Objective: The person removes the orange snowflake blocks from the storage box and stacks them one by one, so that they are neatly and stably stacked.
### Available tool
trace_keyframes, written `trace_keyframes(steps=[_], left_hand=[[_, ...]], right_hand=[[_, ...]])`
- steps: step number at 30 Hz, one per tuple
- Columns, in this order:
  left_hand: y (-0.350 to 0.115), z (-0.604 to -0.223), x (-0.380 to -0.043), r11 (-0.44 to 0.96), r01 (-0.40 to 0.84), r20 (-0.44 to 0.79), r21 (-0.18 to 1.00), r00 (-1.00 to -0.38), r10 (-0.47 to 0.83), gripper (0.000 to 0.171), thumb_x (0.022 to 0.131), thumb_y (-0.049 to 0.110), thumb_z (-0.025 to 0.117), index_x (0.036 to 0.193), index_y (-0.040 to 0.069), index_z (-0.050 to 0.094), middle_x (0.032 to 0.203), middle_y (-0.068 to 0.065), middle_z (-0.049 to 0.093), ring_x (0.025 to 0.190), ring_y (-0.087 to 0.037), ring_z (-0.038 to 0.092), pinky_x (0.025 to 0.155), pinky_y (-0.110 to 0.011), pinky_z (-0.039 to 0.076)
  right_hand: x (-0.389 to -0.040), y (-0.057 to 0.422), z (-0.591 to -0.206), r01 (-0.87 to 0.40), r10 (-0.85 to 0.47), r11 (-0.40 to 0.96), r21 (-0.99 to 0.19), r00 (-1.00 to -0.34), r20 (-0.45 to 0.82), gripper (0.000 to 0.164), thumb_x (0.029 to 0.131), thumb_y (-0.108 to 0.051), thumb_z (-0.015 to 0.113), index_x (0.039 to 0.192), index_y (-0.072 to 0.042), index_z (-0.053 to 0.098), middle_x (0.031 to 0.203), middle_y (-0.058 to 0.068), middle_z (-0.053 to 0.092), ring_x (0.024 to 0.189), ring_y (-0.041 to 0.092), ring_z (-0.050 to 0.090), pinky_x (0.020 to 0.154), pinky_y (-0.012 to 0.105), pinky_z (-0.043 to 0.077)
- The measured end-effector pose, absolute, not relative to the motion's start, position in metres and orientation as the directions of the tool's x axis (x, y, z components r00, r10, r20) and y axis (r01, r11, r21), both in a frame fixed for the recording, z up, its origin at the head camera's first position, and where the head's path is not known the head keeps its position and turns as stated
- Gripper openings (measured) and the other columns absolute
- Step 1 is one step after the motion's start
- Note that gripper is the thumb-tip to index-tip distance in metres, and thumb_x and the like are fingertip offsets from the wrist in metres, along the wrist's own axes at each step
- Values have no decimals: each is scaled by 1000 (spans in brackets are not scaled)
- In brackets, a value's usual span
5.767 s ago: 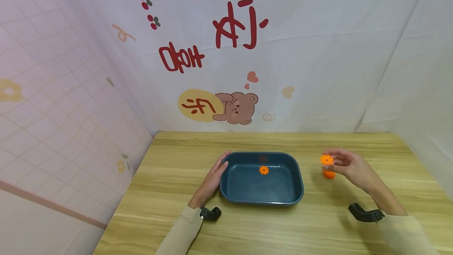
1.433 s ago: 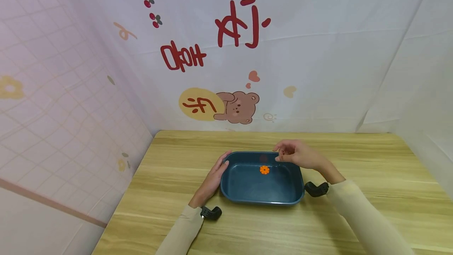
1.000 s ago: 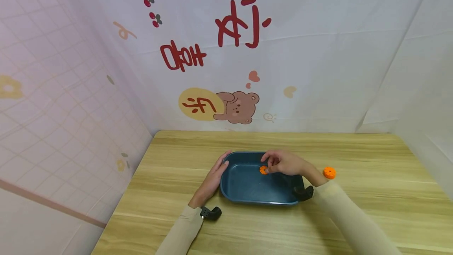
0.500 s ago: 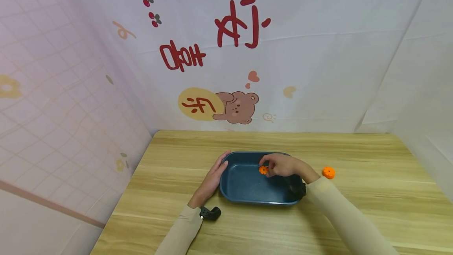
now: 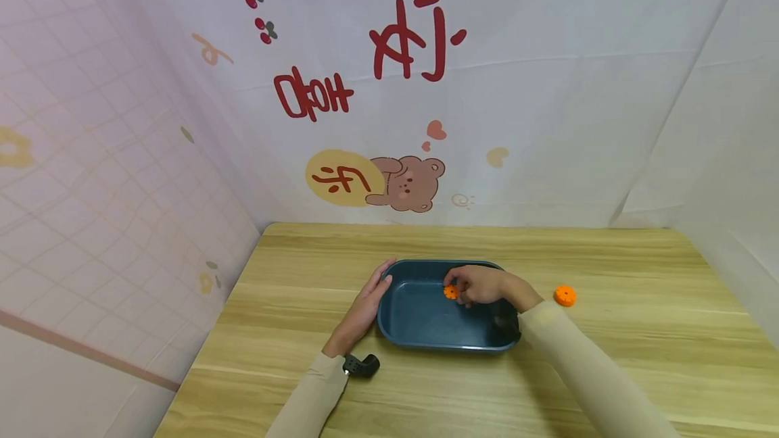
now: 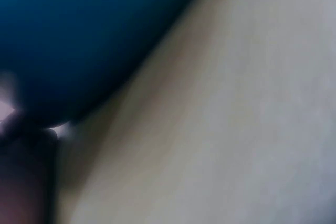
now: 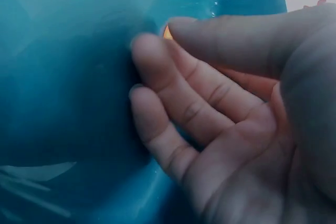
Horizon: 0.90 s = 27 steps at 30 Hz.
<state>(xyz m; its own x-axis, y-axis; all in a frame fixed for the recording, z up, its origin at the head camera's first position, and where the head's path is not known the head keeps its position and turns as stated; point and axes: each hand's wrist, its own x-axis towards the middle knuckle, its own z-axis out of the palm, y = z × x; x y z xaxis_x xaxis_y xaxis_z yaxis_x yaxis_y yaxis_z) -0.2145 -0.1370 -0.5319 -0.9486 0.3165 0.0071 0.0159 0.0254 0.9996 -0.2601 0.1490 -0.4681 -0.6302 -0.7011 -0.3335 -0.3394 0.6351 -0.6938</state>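
Observation:
A dark blue rectangular tray [image 5: 450, 338] stands on the table, with my left hand [image 5: 365, 307] holding its left side, fingers along the outer wall and thumb on the rim. Down inside the tray, my right hand [image 5: 481, 284] pinches an orange notched disc [image 5: 450, 292], which the fingers partly cover. In the right wrist view only a sliver of orange shows between the thumb [image 7: 236, 40] and fingertips. The left wrist view is blurred, showing the tray's blue wall [image 6: 84, 35] and not the grip.
More orange notched discs, which look stacked [image 5: 565, 296], lie on the wooden table [image 5: 639, 343] right of the tray. A patterned white cloth wall [image 5: 535, 86] rises behind, with others along both sides. Each wrist carries a black camera [image 5: 364, 365].
My right hand carried an orange disc from the pile on the right leftward into the tray and lowered to the disc there. Lately it has shifted only slightly left. My left hand stays at the tray.

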Motion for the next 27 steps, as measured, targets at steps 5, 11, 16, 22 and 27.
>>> trace_keyframes(steps=[5,11,16,22,27], left_hand=[[-137,-530,-214,22,15,8,1000,-948,318,53,108,38,37,157,20,28,163,6,22,151,-16,12,122,-48,12],[-137,-529,-214,13,17,11,1000,-945,328,52,109,36,36,158,19,27,163,5,21,151,-17,11,122,-49,10],[-138,-529,-216,23,24,16,999,-948,319,53,108,40,38,157,21,30,161,8,25,150,-15,15,122,-48,13],[-138,-531,-215,19,23,16,1000,-948,317,53,107,39,39,156,22,31,161,8,26,150,-15,16,121,-49,13],[-137,-530,-214,28,18,8,999,-948,319,53,107,40,39,156,22,31,161,9,25,151,-15,13,122,-49,12]], right_hand=[[-262,142,-472,-311,-694,632,-710,-635,-340,40,85,9,57,124,1,57,82,4,66,68,18,63,69,28,53],[-263,135,-473,-279,-684,629,-726,-642,-345,31,86,7,61,115,-2,59,75,6,68,63,23,64,67,29,52],[-264,133,-475,-303,-685,630,-715,-652,-327,25,85,10,60,105,-4,59,69,4,67,56,18,58,62,30,51],[-263,131,-479,-331,-673,650,-684,-669,-315,21,85,6,65,100,-8,59,63,1,64,54,11,51,61,27,46],[-262,130,-483,-336,-670,652,-679,-675,-309,18,86,-9,76,97,-11,61,57,-4,55,50,9,45,54,24,38]])
